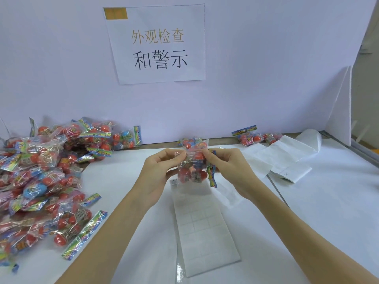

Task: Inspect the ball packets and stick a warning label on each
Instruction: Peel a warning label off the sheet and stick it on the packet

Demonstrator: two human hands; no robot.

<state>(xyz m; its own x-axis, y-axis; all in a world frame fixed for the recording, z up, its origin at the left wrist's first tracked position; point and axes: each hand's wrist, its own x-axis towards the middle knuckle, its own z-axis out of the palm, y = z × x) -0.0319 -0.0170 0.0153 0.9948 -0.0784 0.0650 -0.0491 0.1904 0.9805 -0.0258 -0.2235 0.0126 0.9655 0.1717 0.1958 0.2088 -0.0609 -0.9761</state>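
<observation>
1. The left hand [158, 171] and right hand [227, 167] each pinch the top edge of one ball packet [192, 167], held above the label sheet [203, 224].
2. Risk: the slick film may slip from the pinch.
3. Risk: a creased film may leave the label wrinkled or lifting.

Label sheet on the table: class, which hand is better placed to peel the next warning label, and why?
Probably the left hand: it is nearer the label sheet and its remaining printed label. Both hands pinch the ball packet; the right hand could keep hold.

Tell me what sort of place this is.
Probably a factory inspection and labelling bench: a printed Chinese paper sign on the partition, a heap of clear ball packets, and a white label sheet below both hands.
</observation>
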